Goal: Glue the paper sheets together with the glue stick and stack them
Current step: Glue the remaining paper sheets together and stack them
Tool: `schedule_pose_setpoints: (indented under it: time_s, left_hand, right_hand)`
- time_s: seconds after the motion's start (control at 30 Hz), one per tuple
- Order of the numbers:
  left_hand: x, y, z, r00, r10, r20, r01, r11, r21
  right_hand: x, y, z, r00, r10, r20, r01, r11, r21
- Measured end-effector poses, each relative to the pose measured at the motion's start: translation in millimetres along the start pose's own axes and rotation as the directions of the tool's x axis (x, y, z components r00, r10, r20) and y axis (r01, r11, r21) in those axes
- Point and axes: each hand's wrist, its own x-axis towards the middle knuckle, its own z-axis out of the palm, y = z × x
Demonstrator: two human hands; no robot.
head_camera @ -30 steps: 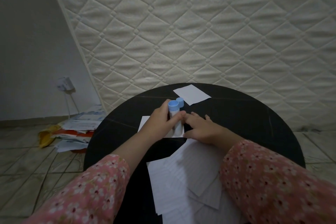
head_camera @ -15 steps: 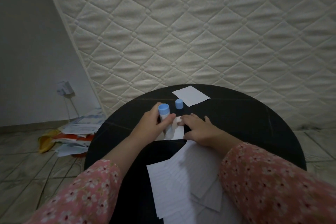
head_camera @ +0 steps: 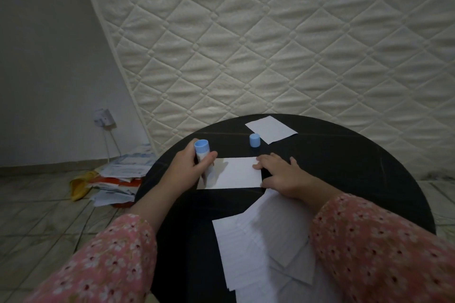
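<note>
Black table [head_camera: 344, 167] holds your work: left hand [head_camera: 189, 167] grips the glue stick [head_camera: 205, 160] at the sheet's [head_camera: 236, 172] left edge, right hand [head_camera: 283, 174] flat, pinning it. One sheet [head_camera: 270, 129] lies apart; the pile [head_camera: 261, 248] remains unglued.

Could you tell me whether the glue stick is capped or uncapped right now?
Uncapped. Its blue cap stands alone on the table, apart from the glue stick that the left hand holds tip-down on the sheet.
</note>
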Motion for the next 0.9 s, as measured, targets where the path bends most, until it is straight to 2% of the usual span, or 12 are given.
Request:
schedule_pose_setpoints:
  time_s: [0.23, 0.3, 0.37, 0.43, 0.47, 0.53, 0.6, 0.73, 0.9]
  left_hand:
    - [-1.7, -11.5, -9.7, 0.996, -0.046, -0.07, 0.047, 0.999, 0.019]
    - [-1.0, -13.8, -8.9, 0.986, -0.081, -0.146, 0.078, 0.997, -0.028]
    - [2.6, -12.3, -10.2, 0.928, -0.2, -0.314, 0.132, 0.965, -0.225]
    - [8.6, -8.6, -15.0, 0.823, -0.344, -0.452, 0.12, 0.883, -0.454]
    - [11.0, -6.2, -16.7, 0.78, -0.401, -0.481, 0.109, 0.843, -0.526]
    - [13.5, -1.4, -14.4, 0.741, -0.472, -0.477, 0.119, 0.792, -0.599]
    - [14.2, 5.4, -4.9, 0.766, -0.484, -0.422, 0.152, 0.776, -0.613]
    - [22.8, 15.1, 19.9, 0.912, -0.323, -0.251, 0.155, 0.841, -0.518]
    - [31.2, 27.6, 52.2, 0.971, -0.19, -0.146, 0.122, 0.915, -0.385]
  right_hand:
    - [1.5, -1.4, 0.4, 1.0, 0.006, -0.004, -0.006, 1.0, -0.029]
    - [2.2, -0.7, 0.5, 1.0, 0.006, 0.0, -0.006, 1.0, -0.026]
    - [2.9, -0.6, 0.3, 1.0, 0.008, 0.002, -0.008, 1.0, -0.025]
    - [3.1, -0.9, -0.1, 1.0, 0.006, -0.004, -0.006, 1.0, -0.024]
    - [3.1, -0.9, -0.1, 1.0, 0.007, -0.007, -0.007, 1.0, -0.023]
    - [2.5, -0.6, 0.3, 1.0, 0.008, -0.003, -0.008, 0.999, -0.031]
    - [2.7, 0.1, 0.8, 1.0, 0.006, 0.0, -0.006, 0.999, -0.044]
    - [1.7, -0.3, 1.1, 1.0, -0.002, 0.011, 0.003, 0.996, -0.093]
    - [2.3, -0.3, -0.3, 1.0, -0.012, 0.028, 0.015, 0.994, -0.109]
